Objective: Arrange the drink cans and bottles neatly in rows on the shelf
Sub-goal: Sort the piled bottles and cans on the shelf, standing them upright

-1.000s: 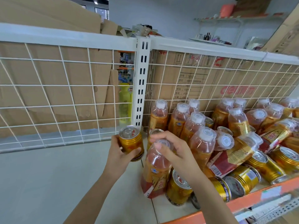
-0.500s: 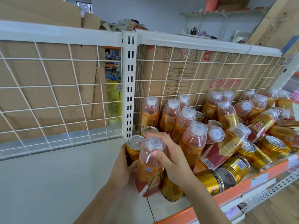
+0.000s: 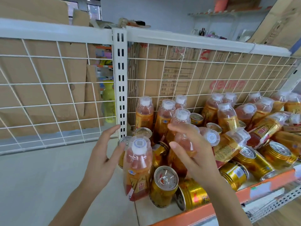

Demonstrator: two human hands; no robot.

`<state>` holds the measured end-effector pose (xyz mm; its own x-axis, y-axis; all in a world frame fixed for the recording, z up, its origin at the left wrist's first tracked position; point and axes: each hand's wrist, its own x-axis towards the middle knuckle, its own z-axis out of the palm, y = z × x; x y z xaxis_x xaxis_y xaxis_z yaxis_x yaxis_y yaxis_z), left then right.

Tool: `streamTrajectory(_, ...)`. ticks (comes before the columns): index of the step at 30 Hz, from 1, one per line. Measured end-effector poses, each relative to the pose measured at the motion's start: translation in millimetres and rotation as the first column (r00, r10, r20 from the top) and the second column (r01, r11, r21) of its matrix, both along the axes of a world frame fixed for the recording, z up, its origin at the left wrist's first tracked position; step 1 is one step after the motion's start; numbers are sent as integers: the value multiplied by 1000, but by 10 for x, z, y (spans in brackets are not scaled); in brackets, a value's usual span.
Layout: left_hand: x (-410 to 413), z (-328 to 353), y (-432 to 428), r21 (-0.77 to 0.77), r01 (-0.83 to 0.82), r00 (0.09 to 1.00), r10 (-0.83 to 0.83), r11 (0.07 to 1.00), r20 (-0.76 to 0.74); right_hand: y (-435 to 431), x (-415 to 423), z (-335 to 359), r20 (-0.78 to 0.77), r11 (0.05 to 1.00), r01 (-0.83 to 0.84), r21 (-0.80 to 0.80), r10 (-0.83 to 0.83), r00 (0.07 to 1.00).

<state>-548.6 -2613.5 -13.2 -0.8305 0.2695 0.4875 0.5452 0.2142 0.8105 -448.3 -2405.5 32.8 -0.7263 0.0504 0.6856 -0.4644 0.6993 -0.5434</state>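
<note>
A tea bottle [image 3: 138, 165] with a white cap stands upright at the left end of the drinks on the shelf [image 3: 40, 185]. A gold can [image 3: 124, 141] stands right behind it. My left hand [image 3: 104, 158] is beside both, fingers straight and spread, thumb close to the can. My right hand [image 3: 193, 154] is open to the right, thumb and fingers on either side of another bottle [image 3: 181, 126] without closing. An upright can [image 3: 163, 185] and a can on its side [image 3: 190, 195] sit in front.
Several bottles [image 3: 227, 118] stand or lean against the wire back grid [image 3: 48, 95], and cans [image 3: 276, 153] lie jumbled on the right. A white upright post [image 3: 120, 82] splits the grid. The orange front edge [image 3: 195, 214] runs at the lower right. Cardboard stands behind.
My left hand set the gold can down and let go. My right hand released the front bottle's cap and moved right toward another bottle. The camera came closer.
</note>
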Motion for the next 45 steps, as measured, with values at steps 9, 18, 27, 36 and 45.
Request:
streamTrajectory(9, 372, 364, 401, 37, 117, 993, -117, 992, -6, 707, -139, -70, 22, 991, -92, 100, 90, 996)
streamTrajectory(18, 511, 303, 584, 122, -167, 979, 150, 978, 135, 1053, -300, -37, 279, 930, -299, 212, 236, 931)
streamTrajectory(27, 507, 299, 601, 107, -302, 951, 292, 947, 97, 892, -409, 215, 192, 850, -308, 427, 248, 950)
streamTrajectory(36, 319, 289, 274, 117, -45, 999, 42, 992, 29, 217, -430, 435, 363, 855, -339, 392, 195, 911)
streamTrajectory(45, 113, 286, -99, 62, 114, 993, -115, 992, 5, -327, -655, 60, 745, 778, -269, 568, -347, 570)
